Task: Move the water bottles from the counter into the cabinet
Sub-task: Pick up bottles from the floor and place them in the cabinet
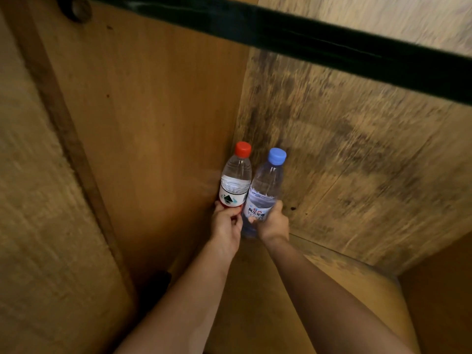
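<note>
1. Holding tight with the left hand (226, 226), fingers wrapped round the bottom half of the red-capped water bottle (236, 178).
2. Gripping with the right hand (272, 223) too, curled round the low part of the blue-capped water bottle (265, 186).
3. Standing up, both bottles, side by side and touching, deep in the back corner of the wooden cabinet (153, 123).
4. Leaning a little to the right, caps up.
5. Reaching in from below, two bare arms.
6. Close behind the bottles: a smooth orange-brown wall on the left, a rough, dark-stained back panel (344, 149) on the right.
7. Crossing the top, a dark bar (332, 44).
</note>
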Demonstrator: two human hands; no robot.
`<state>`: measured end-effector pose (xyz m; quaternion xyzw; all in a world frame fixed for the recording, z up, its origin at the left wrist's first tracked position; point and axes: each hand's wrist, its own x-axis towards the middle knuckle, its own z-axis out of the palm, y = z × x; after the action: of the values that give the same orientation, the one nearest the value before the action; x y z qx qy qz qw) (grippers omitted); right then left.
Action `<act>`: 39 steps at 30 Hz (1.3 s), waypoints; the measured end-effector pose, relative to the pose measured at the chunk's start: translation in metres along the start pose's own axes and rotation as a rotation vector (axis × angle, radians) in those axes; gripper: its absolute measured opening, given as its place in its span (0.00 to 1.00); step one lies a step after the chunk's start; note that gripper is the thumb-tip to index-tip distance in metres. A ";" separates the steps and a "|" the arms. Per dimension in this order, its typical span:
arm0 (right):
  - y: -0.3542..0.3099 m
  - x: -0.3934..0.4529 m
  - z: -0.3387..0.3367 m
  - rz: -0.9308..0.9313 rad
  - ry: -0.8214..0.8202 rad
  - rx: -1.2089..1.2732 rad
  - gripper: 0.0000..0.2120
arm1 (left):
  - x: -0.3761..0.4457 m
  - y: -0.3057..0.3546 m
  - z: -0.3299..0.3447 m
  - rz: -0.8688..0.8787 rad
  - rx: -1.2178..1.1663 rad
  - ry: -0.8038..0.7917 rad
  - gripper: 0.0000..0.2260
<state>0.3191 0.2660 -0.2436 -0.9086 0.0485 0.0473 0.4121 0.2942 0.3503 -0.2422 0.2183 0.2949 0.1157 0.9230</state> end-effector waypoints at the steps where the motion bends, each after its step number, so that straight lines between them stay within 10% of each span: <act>1: -0.001 0.000 0.000 0.004 0.015 0.006 0.26 | 0.000 -0.001 0.000 -0.010 -0.009 0.018 0.24; 9: 0.003 0.000 0.001 0.047 -0.052 -0.029 0.25 | -0.007 0.002 -0.004 -0.056 -0.012 0.057 0.20; 14: 0.031 -0.030 0.004 0.109 -0.205 0.401 0.41 | -0.033 -0.012 -0.017 -0.019 0.234 0.088 0.25; 22: 0.104 -0.122 -0.046 0.235 -0.138 0.597 0.14 | -0.106 -0.041 -0.049 -0.055 0.604 0.009 0.13; 39: 0.326 -0.421 -0.213 0.223 -0.116 0.550 0.10 | -0.378 -0.203 -0.177 0.013 1.300 -0.379 0.10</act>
<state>-0.1293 -0.0878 -0.2939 -0.7476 0.1355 0.1291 0.6372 -0.0956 0.1018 -0.2809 0.7473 0.1361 -0.1199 0.6393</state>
